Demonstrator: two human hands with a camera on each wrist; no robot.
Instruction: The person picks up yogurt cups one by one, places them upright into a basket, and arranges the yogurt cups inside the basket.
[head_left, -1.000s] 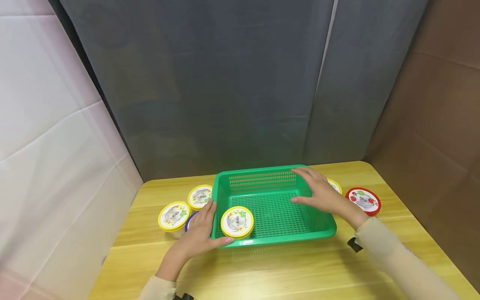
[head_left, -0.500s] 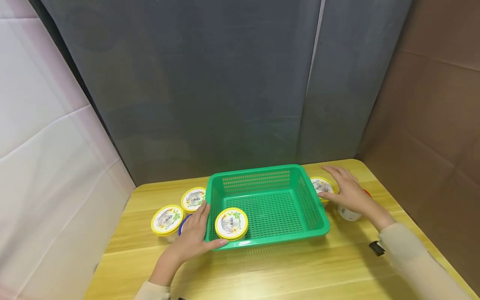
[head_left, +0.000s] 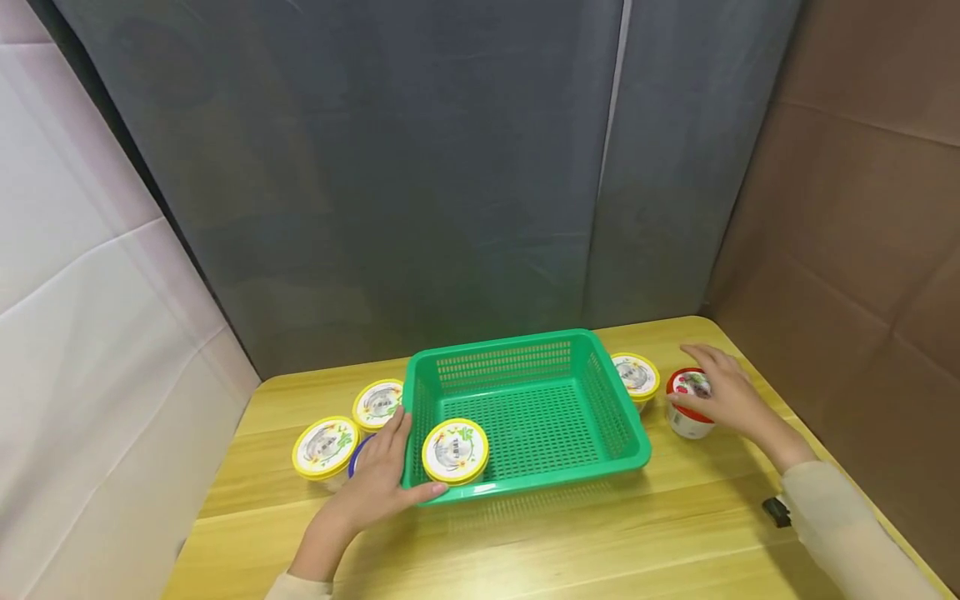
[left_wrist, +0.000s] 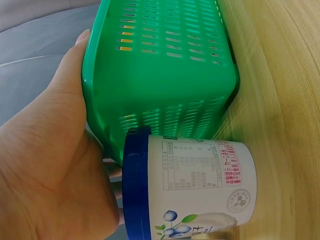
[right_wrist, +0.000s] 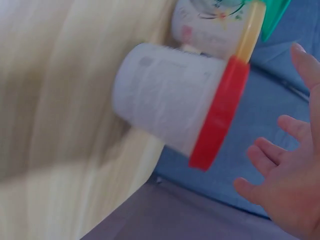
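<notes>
A green plastic basket (head_left: 540,480) stands on the wooden table with one yellow-lidded tub (head_left: 454,452) in its near left corner. My left hand (head_left: 375,483) rests on that corner, thumb on the front rim and straight fingers along the left side. Beside those fingers is a blue-lidded tub (left_wrist: 200,185) with blueberries on its label, largely covered by the hand in the head view. At the right, my right hand (head_left: 727,400) is over a red-lidded tub (head_left: 688,421), fingers spread around the lid; the right wrist view shows a gap between the fingers and the lid.
Two more yellow-lidded tubs, one nearer (head_left: 326,448) and one farther (head_left: 377,404), stand left of the basket. Another yellow-lidded tub (head_left: 636,377) is close against its right side. A dark cloth wall (head_left: 450,183) rises behind the table (head_left: 540,550).
My right hand has moved from over the basket's right side, past the yellow-lidded tub, to the red-lidded tub. My left hand stays on the basket corner. The head view has shifted slightly.
</notes>
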